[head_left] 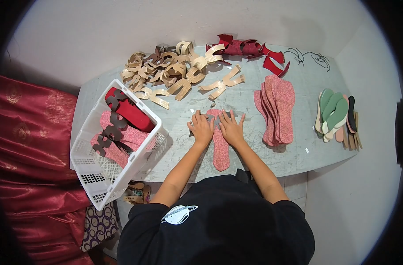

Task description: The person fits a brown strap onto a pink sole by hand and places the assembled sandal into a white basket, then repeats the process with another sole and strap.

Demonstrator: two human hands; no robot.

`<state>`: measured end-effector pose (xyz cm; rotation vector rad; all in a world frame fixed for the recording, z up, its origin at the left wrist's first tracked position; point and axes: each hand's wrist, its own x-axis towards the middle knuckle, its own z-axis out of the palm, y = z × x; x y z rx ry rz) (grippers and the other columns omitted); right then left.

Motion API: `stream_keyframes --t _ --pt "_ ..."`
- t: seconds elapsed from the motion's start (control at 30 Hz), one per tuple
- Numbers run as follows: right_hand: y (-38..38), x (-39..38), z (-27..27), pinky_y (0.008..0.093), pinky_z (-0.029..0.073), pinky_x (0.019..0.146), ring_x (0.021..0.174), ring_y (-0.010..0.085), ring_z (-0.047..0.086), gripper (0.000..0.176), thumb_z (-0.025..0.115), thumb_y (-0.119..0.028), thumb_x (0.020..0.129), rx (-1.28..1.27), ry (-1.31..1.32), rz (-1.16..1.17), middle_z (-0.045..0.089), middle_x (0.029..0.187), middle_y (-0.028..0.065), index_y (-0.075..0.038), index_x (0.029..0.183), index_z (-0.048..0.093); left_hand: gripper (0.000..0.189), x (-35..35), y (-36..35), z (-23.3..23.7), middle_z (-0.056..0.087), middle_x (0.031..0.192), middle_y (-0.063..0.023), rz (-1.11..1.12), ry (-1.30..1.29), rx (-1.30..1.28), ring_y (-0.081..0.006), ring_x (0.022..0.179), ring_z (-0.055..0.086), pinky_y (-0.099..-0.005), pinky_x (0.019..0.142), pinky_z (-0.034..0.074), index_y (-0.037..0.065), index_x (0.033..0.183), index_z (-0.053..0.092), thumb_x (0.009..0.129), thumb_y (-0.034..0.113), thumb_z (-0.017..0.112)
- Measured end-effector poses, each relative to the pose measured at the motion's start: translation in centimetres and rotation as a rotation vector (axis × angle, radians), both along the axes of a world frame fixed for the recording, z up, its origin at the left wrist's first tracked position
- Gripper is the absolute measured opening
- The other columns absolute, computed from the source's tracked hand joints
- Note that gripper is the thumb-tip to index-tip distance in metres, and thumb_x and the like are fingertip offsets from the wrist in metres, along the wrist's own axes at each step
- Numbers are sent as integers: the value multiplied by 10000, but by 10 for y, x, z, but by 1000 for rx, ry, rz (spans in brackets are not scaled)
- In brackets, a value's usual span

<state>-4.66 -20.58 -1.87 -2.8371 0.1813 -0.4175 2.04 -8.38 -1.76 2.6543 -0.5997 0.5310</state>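
Observation:
A pink speckled shoe insole (221, 152) lies on the table with its narrow end toward me. Across its wide far end is a dark grey-brown strap piece (211, 118), mostly covered by fingers. My left hand (202, 129) rests on the left part of the strap, fingers spread. On the other side, my right hand (231, 128) presses flat over the strap and the insole's right edge, its fingers also apart. Whether the strap is attached to the insole cannot be seen.
A white plastic basket (115, 190) on the left holds pink and red soles with dark straps. Beige strap pieces (183, 86) and red ones (243, 47) are heaped behind. Stacked pink insoles (283, 106) and green insoles (336, 110) are to the right.

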Motion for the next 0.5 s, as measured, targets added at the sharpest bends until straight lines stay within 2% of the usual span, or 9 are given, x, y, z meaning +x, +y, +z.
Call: stream_keyframes --t 0.1,0.17,0.2,0.27,0.3,0.37,0.4,0.47,0.5 --pt "-1 0 -1 694 1 971 1297 276 307 407 427 -286 893 4 -13 2 373 1389 11 -155 1277 466 290 -1 1 1 441 1214 -114 -1 -3 -31 -249 1120 377 -465 845 228 98 905 545 790 361 582" --pt "-1 0 -1 688 6 976 1295 274 310 405 428 -286 892 3 -20 2 373 1389 12 -154 1273 470 283 -1 2 1 417 1262 -133 -35 107 -87 -287 1224 317 -536 915 189 86 929 531 810 340 568" --pt "-1 0 -1 682 11 981 1293 273 313 402 429 -286 892 2 -27 3 372 1390 13 -154 1269 474 283 0 3 2 417 1262 -133 -36 107 -86 -287 1224 317 -536 915 189 86 929 531 810 340 568" --pt "-1 -1 0 677 16 985 1291 273 316 406 429 -286 891 4 -29 4 371 1390 13 -154 1274 468 282 2 5 2 314 1370 -168 -79 127 9 -331 1331 178 -640 969 63 74 975 510 839 319 537" --pt "-1 -1 1 671 21 990 1290 273 319 411 429 -286 891 4 -30 8 371 1391 13 -155 1279 461 282 3 5 0 314 1370 -168 -78 127 10 -331 1331 178 -640 969 63 74 975 510 839 319 537" --pt "-1 0 1 667 25 993 1289 273 320 417 427 -287 891 3 -29 7 367 1393 12 -156 1286 452 334 5 5 -3 157 1457 -172 -85 283 10 -344 1366 59 -678 962 -62 69 1108 474 871 304 490" --pt "-1 -1 1 662 29 996 1289 273 320 422 425 -287 892 1 -24 6 364 1395 12 -158 1293 443 334 5 5 -3 157 1457 -172 -86 283 10 -344 1366 59 -678 962 -62 69 1108 474 871 304 490" --pt "-1 -1 1 661 32 996 1291 273 318 434 420 -289 893 -6 -13 3 360 1398 11 -159 1307 424 471 5 5 -2 78 1481 -152 -116 267 30 -342 1365 56 -691 953 -60 73 1290 374 894 321 437" --pt "-1 -1 1 661 35 996 1292 274 317 446 416 -290 894 -11 -2 3 356 1401 11 -161 1320 405 471 5 5 -2 78 1481 -152 -116 268 29 -342 1365 56 -691 953 -60 73 1290 374 894 321 437"
